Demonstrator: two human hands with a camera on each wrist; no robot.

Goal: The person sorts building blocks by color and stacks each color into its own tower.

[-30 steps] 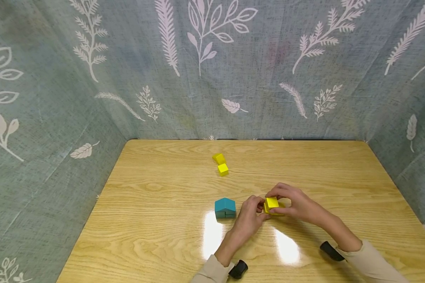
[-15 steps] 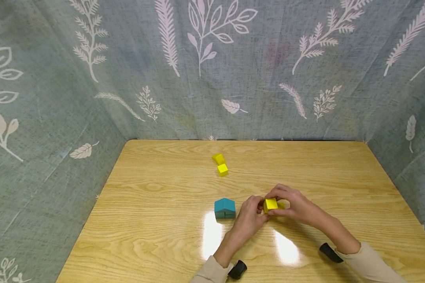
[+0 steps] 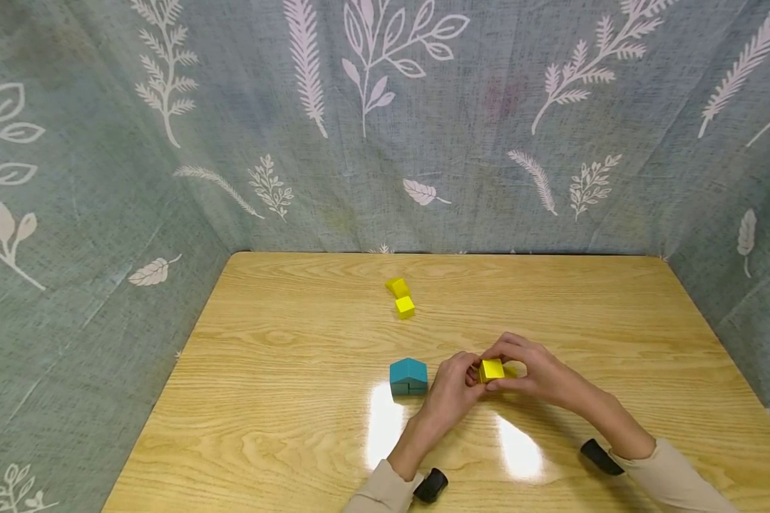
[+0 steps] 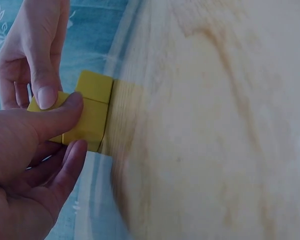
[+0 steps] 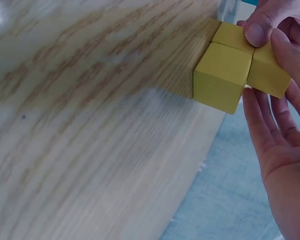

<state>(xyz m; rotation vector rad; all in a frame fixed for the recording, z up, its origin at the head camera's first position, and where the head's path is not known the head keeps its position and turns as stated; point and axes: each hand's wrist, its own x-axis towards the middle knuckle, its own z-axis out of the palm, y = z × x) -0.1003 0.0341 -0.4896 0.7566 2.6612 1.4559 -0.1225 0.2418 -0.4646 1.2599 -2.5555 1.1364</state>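
In the head view both hands meet around a small stack of yellow blocks on the table, right of centre. My right hand (image 3: 529,367) pinches the upper yellow cube (image 3: 491,370) between thumb and fingers. Two lower yellow blocks stand side by side beneath: one near block (image 5: 219,77) and one farther block (image 5: 232,36) in the right wrist view. The upper cube appears set over the farther one. My left hand (image 3: 450,390) pinches that lower yellow block (image 4: 87,125) from the left, its thumb lying across the seam. Fingers hide parts of the stack.
Left of the hands stands a teal house-shaped block group (image 3: 408,376) with a peaked top. Farther back lie a yellow cube (image 3: 405,307) and a yellow wedge-like block (image 3: 398,287). A leaf-patterned curtain (image 3: 334,192) borders the wooden table (image 3: 282,420).
The upper yellow cube has shifted slightly in the right hand and now hides the left lower block in the head view. The left hand stays nearly still; the other blocks have not moved.
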